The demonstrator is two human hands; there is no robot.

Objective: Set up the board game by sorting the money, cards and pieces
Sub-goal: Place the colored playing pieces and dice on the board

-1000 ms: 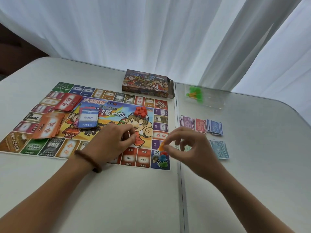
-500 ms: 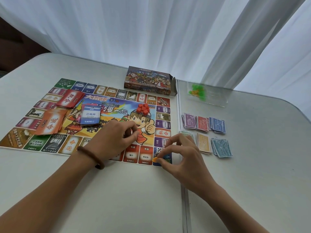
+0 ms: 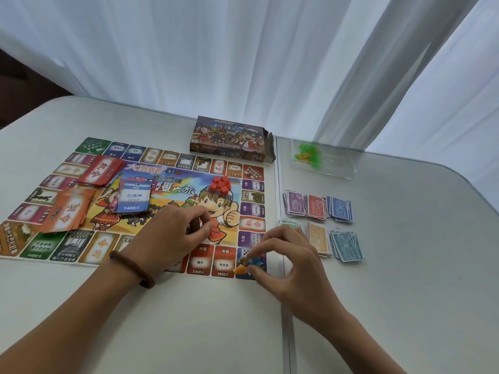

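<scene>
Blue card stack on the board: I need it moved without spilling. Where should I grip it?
Probably pinch the blue card stack across its long edges, from above: it lies flat, slightly fanned, so a side squeeze squares it.

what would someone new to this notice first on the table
The colourful game board fills the left half of the table, with a heap of red cubes near its centre. At its near right corner the right hand pinches a small orange piece, and sorted piles of paper money lie on the table to the board's right.
</scene>
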